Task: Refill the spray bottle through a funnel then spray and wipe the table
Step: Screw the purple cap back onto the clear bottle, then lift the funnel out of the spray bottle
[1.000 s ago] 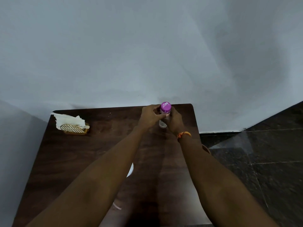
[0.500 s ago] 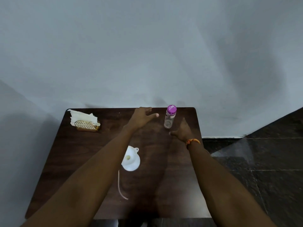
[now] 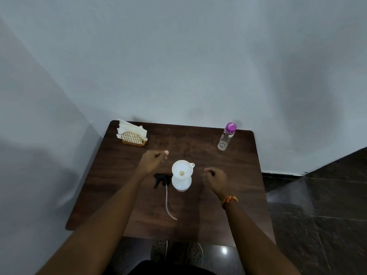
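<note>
On the worktop (image 3: 228,185), my hands, left (image 3: 152,162) and right (image 3: 215,178), hover loosely curled and empty beside the funnel (image 3: 181,170) in the spray bottle (image 3: 181,183); I'd grip that light, tippy bottle low.

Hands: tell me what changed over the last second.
Both hands let go of the capped bottle, which stands alone at the table's far right. The left hand and right hand drew back to either side of the funnel, holding nothing. The napkin holder stayed put.
</note>
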`<state>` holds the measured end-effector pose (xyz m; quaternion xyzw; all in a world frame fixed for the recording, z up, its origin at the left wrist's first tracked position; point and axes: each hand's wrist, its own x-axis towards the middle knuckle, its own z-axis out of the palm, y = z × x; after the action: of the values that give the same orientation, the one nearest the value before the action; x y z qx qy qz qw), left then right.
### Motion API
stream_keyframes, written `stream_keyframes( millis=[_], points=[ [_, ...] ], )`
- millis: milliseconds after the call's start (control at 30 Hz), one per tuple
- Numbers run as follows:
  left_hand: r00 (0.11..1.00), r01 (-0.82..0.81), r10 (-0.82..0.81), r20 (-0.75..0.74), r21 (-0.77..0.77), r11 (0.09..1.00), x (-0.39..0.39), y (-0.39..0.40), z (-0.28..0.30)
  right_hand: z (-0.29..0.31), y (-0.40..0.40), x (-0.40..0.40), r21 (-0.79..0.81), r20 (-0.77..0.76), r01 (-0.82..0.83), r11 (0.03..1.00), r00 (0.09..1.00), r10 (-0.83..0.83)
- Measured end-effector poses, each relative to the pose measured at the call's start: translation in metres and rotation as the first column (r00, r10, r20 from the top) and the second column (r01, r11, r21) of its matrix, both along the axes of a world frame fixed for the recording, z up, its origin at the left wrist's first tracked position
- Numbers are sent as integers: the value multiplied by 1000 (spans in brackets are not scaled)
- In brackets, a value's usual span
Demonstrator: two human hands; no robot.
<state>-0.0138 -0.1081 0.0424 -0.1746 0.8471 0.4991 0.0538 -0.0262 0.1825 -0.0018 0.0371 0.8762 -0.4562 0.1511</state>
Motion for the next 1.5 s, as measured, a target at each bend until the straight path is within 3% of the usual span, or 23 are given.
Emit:
stream_keyframes(
  millis=[67,167,267,467,600,1133,1267,1400,1500],
  points=[
    [998,-51,45,40,143,988,17,1,-5,20,-17,10,-183,38,156,971,988,-152],
    [998,-58,46,51,275,960,34,3,-11,33,-41,21,-275,50,175,945,985,-168],
    [999,-30,15,47,342,939,44,13,-7,32,-54,24,-237,-29,115,965,992,-125],
    [998,-46,59,-20,401,915,46,26,7,47,-72,23,-293,-98,157,943,976,-193],
    [997,-50,69,-31,403,914,41,27,12,54,-74,24,-239,-155,172,956,965,-212],
    [998,-35,49,-31,352,935,42,31,3,40,-70,28,-204,-201,127,971,965,-168],
    [993,-25,60,-103,314,949,33,26,19,48,-76,15,-207,-259,125,970,949,-178],
    [969,32,9,-248,160,987,10,0,37,63,-87,-21,-178,-316,29,984,945,-85],
    [952,65,-60,-300,9,998,-10,-29,44,85,-106,-50,-144,-266,-75,987,963,34]
  ],
)
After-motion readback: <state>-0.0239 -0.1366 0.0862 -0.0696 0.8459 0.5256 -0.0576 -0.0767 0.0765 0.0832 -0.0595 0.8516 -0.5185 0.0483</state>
